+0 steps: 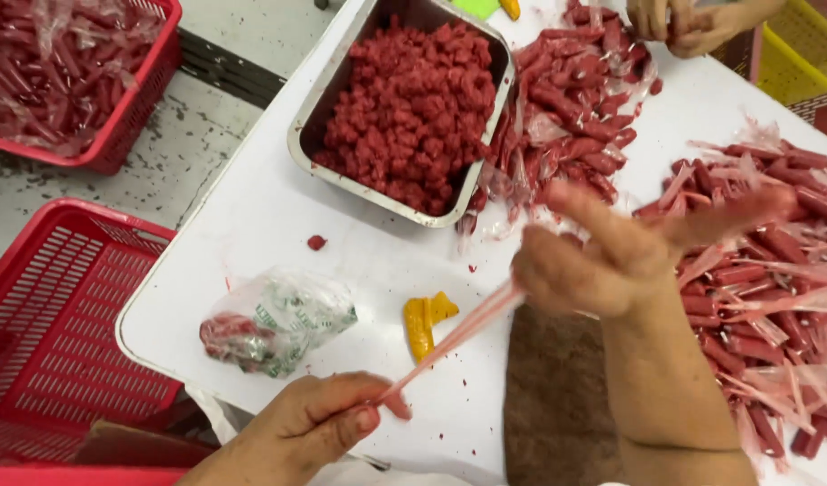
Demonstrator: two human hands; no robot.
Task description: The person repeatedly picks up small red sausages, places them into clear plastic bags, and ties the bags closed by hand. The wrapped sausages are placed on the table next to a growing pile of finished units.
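Observation:
My left hand is low at the table's near edge, pinching one end of a thin plastic tube stretched taut. My right hand holds the tube's other end higher up, with fingers spread toward the right. Below the tube a yellow piece lies on the white table. A pile of filled red tubes lies under and to the right of my right hand.
A metal tray heaped with red chunks stands at the back. More red tubes lie beside it. A crumpled plastic bag lies left. Red baskets stand on the floor at left. Another person's hands work at the far edge.

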